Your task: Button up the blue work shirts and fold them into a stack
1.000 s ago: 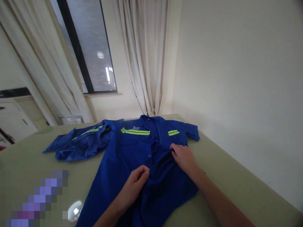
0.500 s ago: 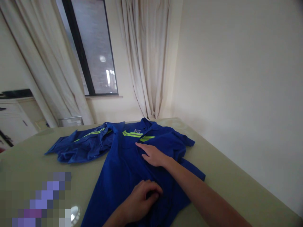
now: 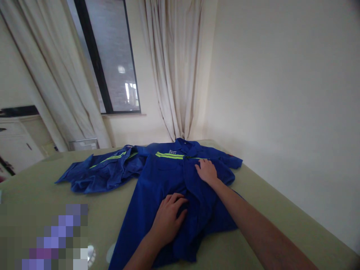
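We are leaning over a blue short-sleeved work shirt [image 3: 171, 180], which is lying face up on the olive-green tabletop [image 3: 270, 213], its collar [image 3: 185, 144] pointing towards the curtain [image 3: 180, 75]. Our left hand [image 3: 168, 217] is resting palm down on the lower front, fingers loosely bent and thumb standing apart, closing on nothing we can make out. Our right hand [image 3: 207, 171] is reaching over the upper front, its fingertips meeting the loose front panel [image 3: 194, 187] just below the yellow-green stripe [image 3: 170, 155]; we cannot tell whether they are pinching cloth or only pressing.

The panel is buckling into soft folds between our hands, and the lower hem [image 3: 188, 257] is lying unevenly. If we were dragging our right hand sideways with the left bearing down, those folds could be bunching into hard creases, or the panel edge could be turning under. Too light a touch could be letting it slip askew. A crumpled blue garment [image 3: 104, 172] is touching the shirt's far left side, so a broad pull could be shifting both, their cloth catching where they are meeting.
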Tool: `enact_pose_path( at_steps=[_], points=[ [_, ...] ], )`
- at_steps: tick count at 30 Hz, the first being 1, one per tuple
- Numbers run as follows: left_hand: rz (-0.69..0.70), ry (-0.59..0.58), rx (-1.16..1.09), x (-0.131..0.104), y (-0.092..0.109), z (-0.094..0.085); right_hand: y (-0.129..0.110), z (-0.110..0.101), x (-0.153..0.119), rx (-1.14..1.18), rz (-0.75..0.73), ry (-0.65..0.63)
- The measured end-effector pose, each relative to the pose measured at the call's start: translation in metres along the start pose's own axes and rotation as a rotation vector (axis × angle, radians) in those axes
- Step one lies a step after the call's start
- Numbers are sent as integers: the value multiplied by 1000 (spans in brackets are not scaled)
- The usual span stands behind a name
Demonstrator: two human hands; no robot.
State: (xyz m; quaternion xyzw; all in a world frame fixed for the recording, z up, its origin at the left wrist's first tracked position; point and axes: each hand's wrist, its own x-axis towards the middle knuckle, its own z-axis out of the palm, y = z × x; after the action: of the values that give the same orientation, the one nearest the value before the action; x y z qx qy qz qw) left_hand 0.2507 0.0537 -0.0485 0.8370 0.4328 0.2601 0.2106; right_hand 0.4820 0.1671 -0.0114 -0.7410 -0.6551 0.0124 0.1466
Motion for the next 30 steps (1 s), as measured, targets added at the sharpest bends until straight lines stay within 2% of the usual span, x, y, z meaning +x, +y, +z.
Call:
enact_pose_path(
  at_steps=[2,4,6,8,12,15,19,23,30],
  points=[
    [-13,50,30,0,-7,2,-24,-4,-22,110,-117,-23],
    [-33,101,55,-1,-13,3,-38,-3,-51,222,-241,-117],
    [-49,141,69,-1,-19,3,-39,2,-77,303,-322,-169],
    [-59,152,76,2,-23,1,-30,8,-90,449,-341,-177],
    [-93,136,71,10,-27,-5,-9,16,-86,950,-228,-218],
    [-104,147,-6,11,-29,-9,-6,15,-80,1213,-155,-214],
    [-51,200,-219,5,-31,-12,-12,10,-83,1416,-88,-155],
    [-56,293,-375,-1,-30,-14,-17,10,-87,1648,36,-192],
    [-138,290,-409,1,-29,-13,-23,6,-91,1958,173,-265]
  ],
)
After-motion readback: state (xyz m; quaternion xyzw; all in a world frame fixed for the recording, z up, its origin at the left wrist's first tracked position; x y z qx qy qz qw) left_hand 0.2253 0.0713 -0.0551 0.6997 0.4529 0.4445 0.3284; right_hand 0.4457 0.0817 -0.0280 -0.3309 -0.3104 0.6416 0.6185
